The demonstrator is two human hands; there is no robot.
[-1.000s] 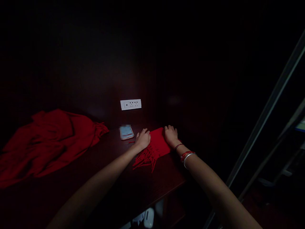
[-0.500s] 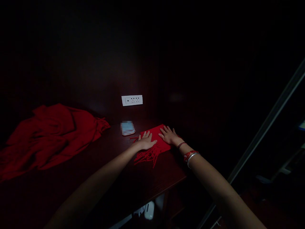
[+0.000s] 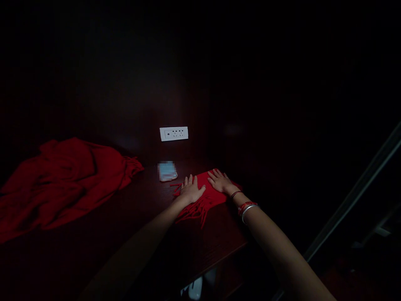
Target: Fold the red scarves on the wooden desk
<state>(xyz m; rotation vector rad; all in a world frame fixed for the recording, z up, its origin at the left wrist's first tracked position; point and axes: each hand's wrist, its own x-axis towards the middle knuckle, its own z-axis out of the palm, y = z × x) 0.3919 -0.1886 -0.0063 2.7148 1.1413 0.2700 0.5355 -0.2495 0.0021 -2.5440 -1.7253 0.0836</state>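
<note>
A folded red scarf (image 3: 211, 196) with a fringe lies flat on a dark wooden surface. My left hand (image 3: 192, 191) rests palm down on its left part, fingers spread, near the fringe. On the scarf's far right part lies my right hand (image 3: 220, 182), also flat with fingers apart. The wrist of that arm carries a silver bangle and red bands. Just left of the scarf sits a small light-blue item (image 3: 167, 171), blurred out, so its kind cannot be made out.
A crumpled red cloth (image 3: 72, 179) with a fringed end spreads over the left side. A white socket panel (image 3: 173, 133) is on the back wall. Below the front edge a white object (image 3: 196, 288) shows in part. A pale rail (image 3: 341, 217) runs slanting at the right.
The view has shifted slightly, so most things sit a little lower. Both hands stay flat on the scarf; my right hand appears slightly nearer to me.
</note>
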